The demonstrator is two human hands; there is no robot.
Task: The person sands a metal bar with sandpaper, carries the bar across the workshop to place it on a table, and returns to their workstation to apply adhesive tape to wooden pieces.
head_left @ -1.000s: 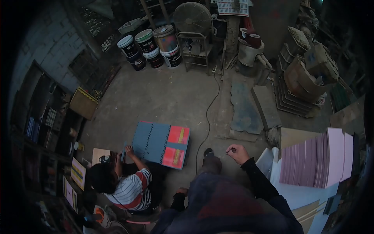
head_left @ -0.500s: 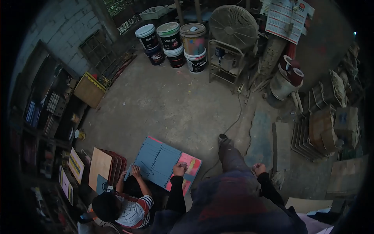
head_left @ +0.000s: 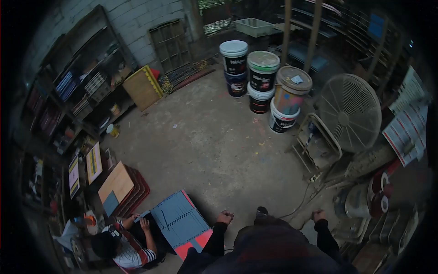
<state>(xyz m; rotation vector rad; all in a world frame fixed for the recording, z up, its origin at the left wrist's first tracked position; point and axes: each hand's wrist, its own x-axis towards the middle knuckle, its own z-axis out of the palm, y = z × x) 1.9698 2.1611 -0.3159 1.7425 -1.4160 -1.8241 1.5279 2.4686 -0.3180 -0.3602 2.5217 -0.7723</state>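
Note:
My left hand (head_left: 225, 217) hangs in front of my body with its fingers curled in, and I see nothing in it. It is nearest to a low board (head_left: 199, 239) in pink-red, largely covered by blue-grey sheets (head_left: 175, 218) with dark jagged lines. My right hand (head_left: 319, 215) hangs on the other side, also curled and with no object visible in it, apart from everything around. Beneath me one dark shoe (head_left: 262, 211) shows on the concrete floor.
At the lower left a seated co-worker (head_left: 125, 246) holds a small blue-grey piece beside the board. A stack of red-edged frames (head_left: 137, 192) stands close by. Paint buckets (head_left: 262, 68), a large fan (head_left: 349, 114) and a cable (head_left: 299, 205) lie ahead; shelves (head_left: 68, 86) line the left wall.
My view has turned left, so buckets and fan now sit further right and lower. My feet have advanced past part of the board. Both hands remain curled at my sides.

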